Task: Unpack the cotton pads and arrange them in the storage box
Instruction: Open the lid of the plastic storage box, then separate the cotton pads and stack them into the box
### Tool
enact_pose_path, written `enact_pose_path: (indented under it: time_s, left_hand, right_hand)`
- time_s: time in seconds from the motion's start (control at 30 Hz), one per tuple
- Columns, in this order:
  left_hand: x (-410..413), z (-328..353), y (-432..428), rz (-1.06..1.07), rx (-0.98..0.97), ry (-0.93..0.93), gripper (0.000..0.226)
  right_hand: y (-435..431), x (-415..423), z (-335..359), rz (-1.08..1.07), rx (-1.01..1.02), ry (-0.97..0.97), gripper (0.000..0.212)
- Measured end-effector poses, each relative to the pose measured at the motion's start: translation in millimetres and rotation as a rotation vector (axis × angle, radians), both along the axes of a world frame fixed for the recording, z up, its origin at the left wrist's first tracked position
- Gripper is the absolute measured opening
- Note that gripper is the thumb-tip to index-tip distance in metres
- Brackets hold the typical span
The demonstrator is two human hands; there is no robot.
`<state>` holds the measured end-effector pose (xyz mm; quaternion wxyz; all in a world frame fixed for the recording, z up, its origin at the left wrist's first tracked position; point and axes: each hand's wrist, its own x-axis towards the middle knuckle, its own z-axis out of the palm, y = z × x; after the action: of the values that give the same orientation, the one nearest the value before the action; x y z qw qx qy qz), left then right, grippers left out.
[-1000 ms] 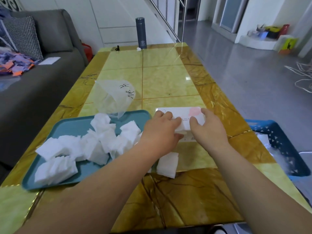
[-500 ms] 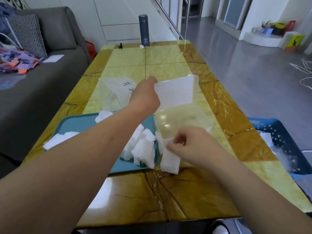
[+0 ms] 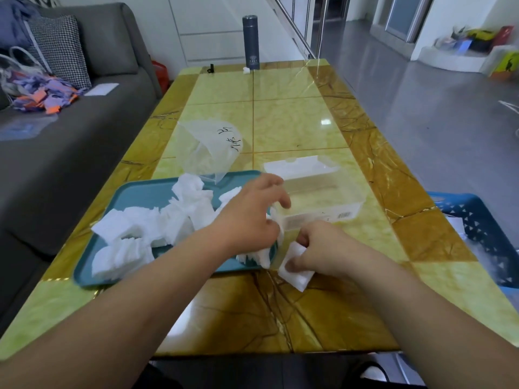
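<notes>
Where the stack must go: the storage box (image 3: 323, 192), clear plastic, stands open on the table (image 3: 295, 122) straight ahead of the right hand (image 3: 323, 248), on its far side; its near wall is just beyond the knuckles; the coming move, as I judge it, is a short lift forward and over that wall
Box axis: the long side runs across the table, left to right, slightly skewed; the lid (image 3: 297, 165) lies back behind it, away from the person
Right hand: pinches a small stack (image 3: 297, 273) of pads between thumb and fingers; the stack rests on the table, just off the tray's near right corner
Left hand (image 3: 250, 220): over the right edge of the teal tray (image 3: 126, 195); fingers curved, fingertips near the box's near left corner; whether it grips any pads I cannot tell
Loose cotton pads (image 3: 146, 228): heaped across the tray, left of the box; none visible inside the box
Nearer hand: both are close to the box; the right one carries the pads and faces the long wall squarely
Plastic bag (image 3: 207, 147): crumpled, clear, apparently empty; beyond the tray
</notes>
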<state>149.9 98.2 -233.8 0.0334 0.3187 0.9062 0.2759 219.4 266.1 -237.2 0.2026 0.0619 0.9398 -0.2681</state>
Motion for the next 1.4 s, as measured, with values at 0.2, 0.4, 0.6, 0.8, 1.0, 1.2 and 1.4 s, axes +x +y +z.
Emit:
enact_pose_path:
  time_s: [0.2, 0.4, 0.6, 0.8, 1.0, 1.2, 1.4]
  left_hand:
    - [9, -3, -1, -0.078, -0.226, 0.02, 0.049]
    - [3, -10, 9, -0.095, -0.376, 0.245, 0.035]
    - [4, -2, -8, 0.167, 0.251, 0.039, 0.026]
    - [21, 22, -37, 0.35, 0.612, -0.359, 0.02]
    - [17, 15, -54, 0.373, 0.802, -0.567, 0.014]
    - [13, 14, -67, 0.223, 0.804, -0.649, 0.023]
    - [9, 9, -63, 0.302, 0.767, -0.575, 0.024]
  right_hand:
    - [17, 0, 11, -0.245, -0.377, 0.016, 0.023]
    - [28, -11, 14, -0.363, -0.637, -0.004, 0.019]
    - [24, -17, 23, -0.468, -0.75, 0.044, 0.023]
    - [-1, -14, 29, -0.541, -0.781, 0.256, 0.022]
    - [-24, -18, 33, -0.597, -0.833, 0.424, 0.013]
    - [-37, -24, 12, -0.56, -0.92, 0.347, 0.014]
    - [-40, -26, 12, -0.325, -0.988, 0.228, 0.026]
